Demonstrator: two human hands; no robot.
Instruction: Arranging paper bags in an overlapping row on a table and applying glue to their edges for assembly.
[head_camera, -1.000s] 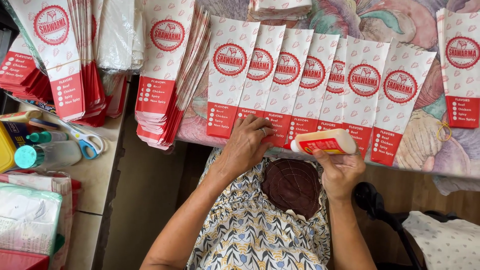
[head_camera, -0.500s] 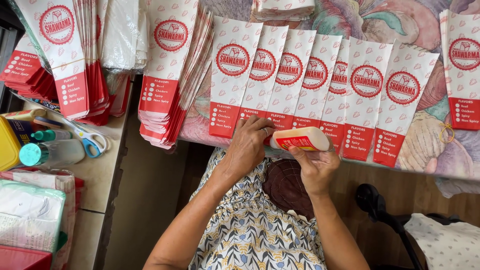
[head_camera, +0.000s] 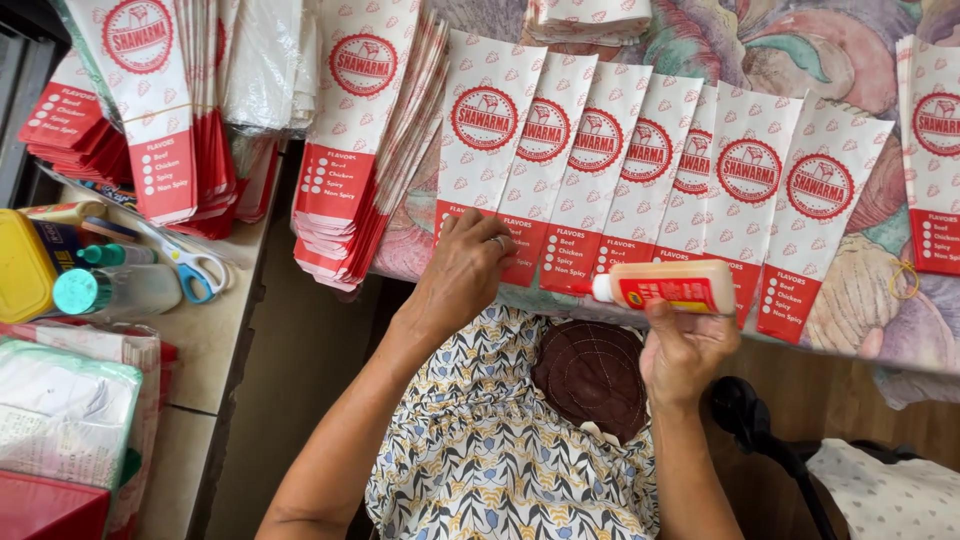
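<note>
Head view: right hand (head_camera: 685, 350) fingers clamp a cream, red-labelled glue bottle (head_camera: 668, 287), now further right; left hand (head_camera: 462, 275) fingers together press bags (head_camera: 560, 175).

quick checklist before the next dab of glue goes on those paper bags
1. Glue bottle gripped in right hand: ok.
2. Nozzle aimed at the bag edge: ok, it points left along the red bottom strips.
3. Left hand pinning the fanned row of paper bags: ok, fingers press the leftmost bag's lower end.
4. Bags overlapped evenly: ok.
5. Nozzle open and glue flowing: cannot tell.
6. Scissors out of the way: ok, on the side table.
</note>
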